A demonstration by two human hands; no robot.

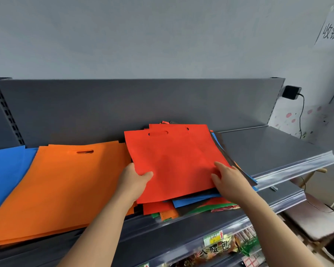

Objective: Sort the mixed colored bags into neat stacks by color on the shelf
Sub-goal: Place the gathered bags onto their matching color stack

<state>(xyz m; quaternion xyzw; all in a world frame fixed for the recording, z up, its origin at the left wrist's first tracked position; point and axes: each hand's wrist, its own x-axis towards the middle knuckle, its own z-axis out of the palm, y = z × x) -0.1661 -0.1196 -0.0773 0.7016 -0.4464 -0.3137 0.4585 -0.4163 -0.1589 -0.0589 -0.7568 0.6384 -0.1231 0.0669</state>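
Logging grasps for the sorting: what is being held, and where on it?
The left hand grips the red bag at its lower left edge, thumb on top. The right hand rests on its right side; a grip there cannot be told.

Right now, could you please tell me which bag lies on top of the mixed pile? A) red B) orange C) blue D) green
A: the flat red non-woven fabric bag tops the mixed pile, gripped by the left hand and touched by the right hand.
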